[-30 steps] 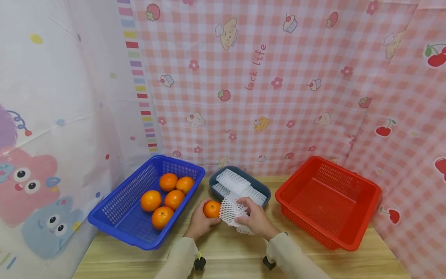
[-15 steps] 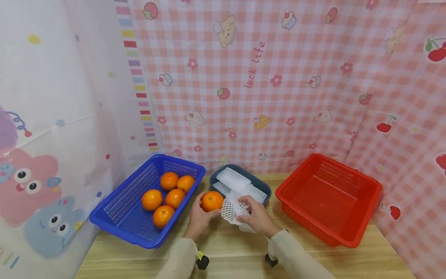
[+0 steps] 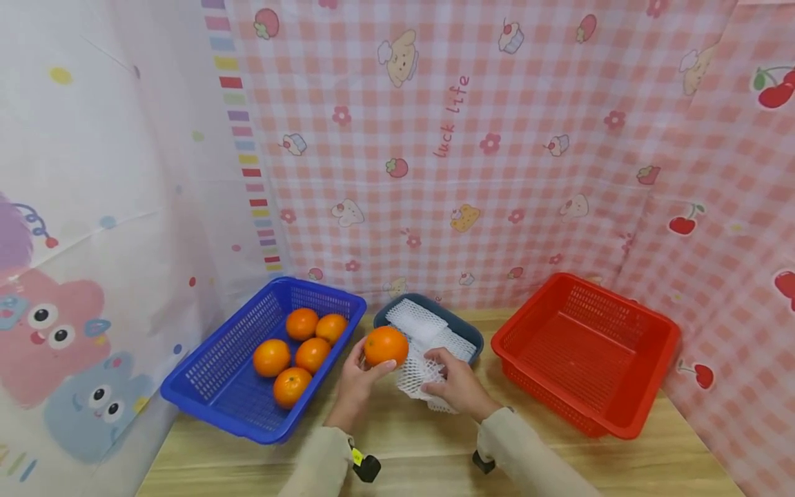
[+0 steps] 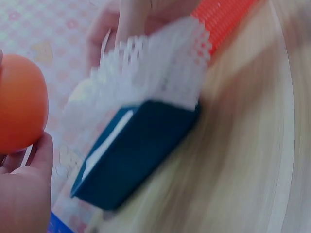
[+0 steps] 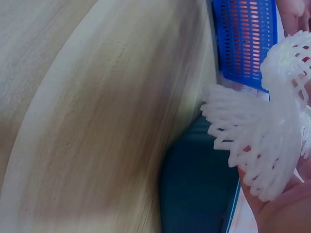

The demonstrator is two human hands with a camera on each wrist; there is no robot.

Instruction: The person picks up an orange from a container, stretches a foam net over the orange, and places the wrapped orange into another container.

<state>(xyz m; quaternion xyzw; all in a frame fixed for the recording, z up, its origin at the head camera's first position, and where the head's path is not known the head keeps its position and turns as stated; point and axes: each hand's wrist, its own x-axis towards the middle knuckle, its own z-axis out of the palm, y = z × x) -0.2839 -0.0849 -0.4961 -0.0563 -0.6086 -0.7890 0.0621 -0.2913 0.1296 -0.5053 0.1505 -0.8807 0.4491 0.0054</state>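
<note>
In the head view my left hand (image 3: 357, 386) grips an orange (image 3: 386, 346), raised in front of the dark teal tray. The same orange (image 4: 22, 104) fills the left edge of the left wrist view. My right hand (image 3: 462, 386) pinches a white foam net sleeve (image 3: 417, 376) just right of the orange, and the two are apart. In the right wrist view the foam net sleeve (image 5: 257, 141) flares out from the fingers, which it partly hides. Behind the hands, the teal tray (image 3: 475, 331) holds more white foam net sleeves (image 3: 415, 319).
A blue basket (image 3: 217, 414) with several oranges (image 3: 271, 357) stands on the left. On the right is a red basket (image 3: 584, 407) with nothing visible inside. Patterned cloth (image 3: 435, 172) hangs behind the wooden table (image 3: 422, 455).
My left hand has lifted the orange up and slightly right, turning it. The right hand keeps its hold on the foam net sleeve in nearly the same place.
</note>
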